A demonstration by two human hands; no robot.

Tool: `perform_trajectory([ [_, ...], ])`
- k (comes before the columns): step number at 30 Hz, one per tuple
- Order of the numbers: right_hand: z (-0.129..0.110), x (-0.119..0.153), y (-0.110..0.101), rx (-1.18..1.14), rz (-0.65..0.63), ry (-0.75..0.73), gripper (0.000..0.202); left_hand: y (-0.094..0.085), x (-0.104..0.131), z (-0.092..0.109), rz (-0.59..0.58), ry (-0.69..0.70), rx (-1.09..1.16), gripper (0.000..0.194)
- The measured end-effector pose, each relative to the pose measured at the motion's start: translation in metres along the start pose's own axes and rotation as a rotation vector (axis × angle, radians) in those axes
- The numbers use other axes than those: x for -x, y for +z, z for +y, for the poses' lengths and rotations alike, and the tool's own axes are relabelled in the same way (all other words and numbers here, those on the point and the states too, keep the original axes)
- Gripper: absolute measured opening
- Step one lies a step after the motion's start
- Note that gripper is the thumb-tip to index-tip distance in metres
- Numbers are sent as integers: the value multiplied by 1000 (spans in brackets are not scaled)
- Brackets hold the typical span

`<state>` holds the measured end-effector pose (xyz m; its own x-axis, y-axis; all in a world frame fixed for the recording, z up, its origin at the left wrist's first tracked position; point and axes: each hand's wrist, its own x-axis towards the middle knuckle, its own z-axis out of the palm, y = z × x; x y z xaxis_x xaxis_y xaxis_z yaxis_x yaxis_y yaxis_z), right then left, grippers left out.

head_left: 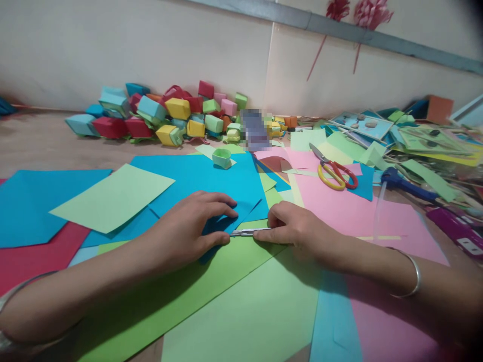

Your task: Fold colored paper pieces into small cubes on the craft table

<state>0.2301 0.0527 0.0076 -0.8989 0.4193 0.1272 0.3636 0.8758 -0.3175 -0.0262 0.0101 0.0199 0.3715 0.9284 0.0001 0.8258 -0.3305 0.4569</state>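
Two hands meet over the bright green sheet [196,281]. Above its upper edge, the left hand [188,221] has thumb and fingers closed on the blue paper piece [219,225]; best pressed flat near the tip. Just right, over that sheet, the slim metal tool [247,232] is clamped by the right hand [294,224]; steady, level pressure should avoid wrinkling.

A purple thing [445,223] on the right has a white mark [470,245]. It looks like B or 8.
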Motion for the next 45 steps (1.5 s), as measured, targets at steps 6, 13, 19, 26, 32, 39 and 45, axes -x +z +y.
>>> perform_trajectory([
  [6,-4,-3,-8,-133,-84,156,13,-1,-1,1,-20,-5,-11,35],
  [13,-6,-5,-5,-68,-64,92,17,3,-1,-4,28,28,-17,42],
  [19,-8,-5,-10,-125,-95,90,11,1,-1,-5,14,34,6,43],
  [26,-8,-8,-9,-254,-87,285,18,-11,0,-5,-124,-4,-11,42],
  [32,-14,-12,-10,-225,-96,291,19,-8,0,-7,-94,11,-5,40],
  [39,-9,0,-14,-32,-158,-12,22,-10,1,-7,-112,1,-4,41],
  [45,-3,9,-20,-155,-89,-138,28,-11,-2,-4,-150,-16,-34,37],
])
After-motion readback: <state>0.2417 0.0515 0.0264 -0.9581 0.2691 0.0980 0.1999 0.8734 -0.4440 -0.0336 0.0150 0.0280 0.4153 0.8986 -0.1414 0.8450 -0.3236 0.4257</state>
